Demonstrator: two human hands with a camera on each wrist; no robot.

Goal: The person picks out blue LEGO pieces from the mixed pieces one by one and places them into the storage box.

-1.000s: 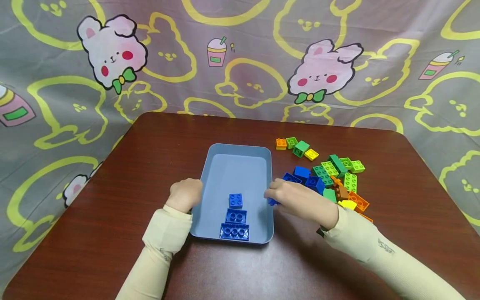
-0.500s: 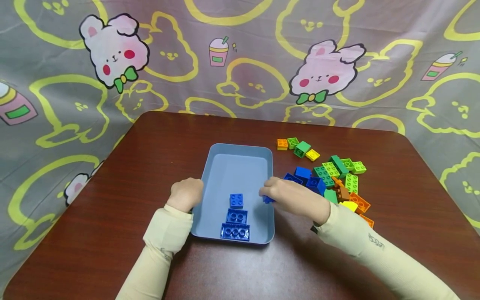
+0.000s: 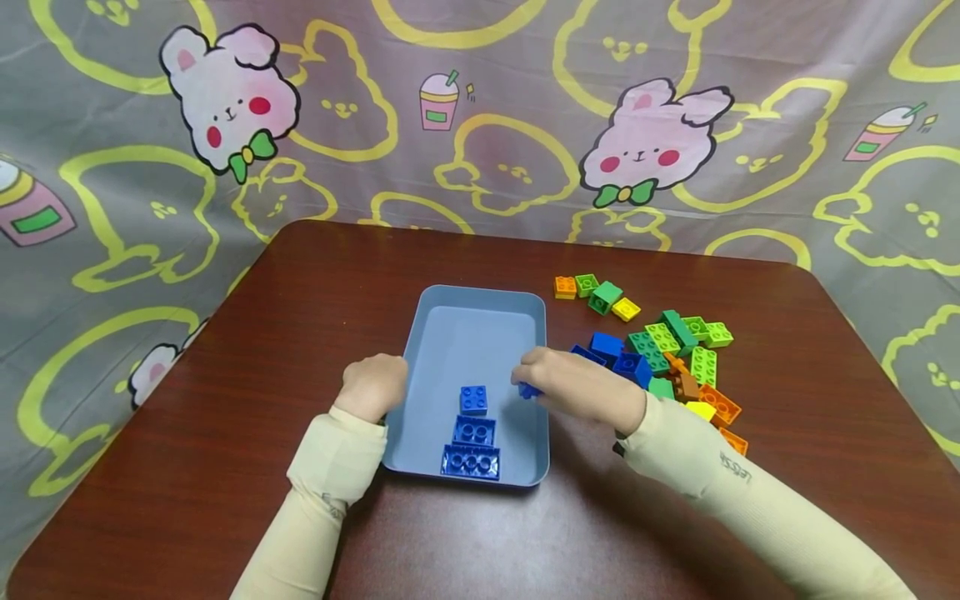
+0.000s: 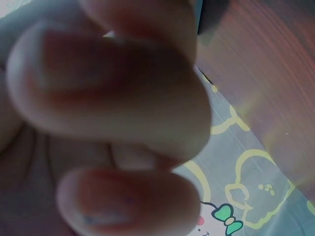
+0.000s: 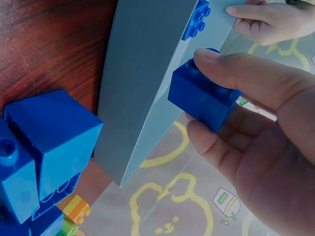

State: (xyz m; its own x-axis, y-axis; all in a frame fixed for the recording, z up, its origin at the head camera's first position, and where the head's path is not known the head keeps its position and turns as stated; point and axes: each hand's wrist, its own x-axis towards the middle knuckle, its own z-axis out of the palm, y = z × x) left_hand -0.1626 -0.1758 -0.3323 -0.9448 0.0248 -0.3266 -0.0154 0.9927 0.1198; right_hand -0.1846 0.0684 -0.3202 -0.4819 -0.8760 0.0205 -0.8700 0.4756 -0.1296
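My right hand (image 3: 577, 383) pinches a blue toy building brick (image 5: 199, 93) between thumb and fingers, over the right side of the blue-grey tray (image 3: 472, 342). Studs show on the brick beside the thumb. My left hand (image 3: 372, 387) grips the left rim of the tray, thumb at the rim and the other fingers curled, seen close and blurred in the left wrist view. In the tray's near half lie a small square blue brick (image 3: 473, 400), a blue brick showing its hollow underside (image 3: 475, 431) and a longer blue brick (image 3: 470, 462), also hollow side up.
Right of the tray lies a loose heap of blue bricks (image 3: 606, 346), green bricks (image 3: 647, 350), orange bricks (image 3: 720, 403) and a yellow brick (image 3: 701, 410). Farther back stand an orange brick (image 3: 565, 287) and several others. A patterned cloth (image 3: 510, 108) hangs behind the table (image 3: 337, 283).
My right hand has moved left with the blue brick, from beside the tray's right rim to over its inside. My left hand has stayed at the left rim.
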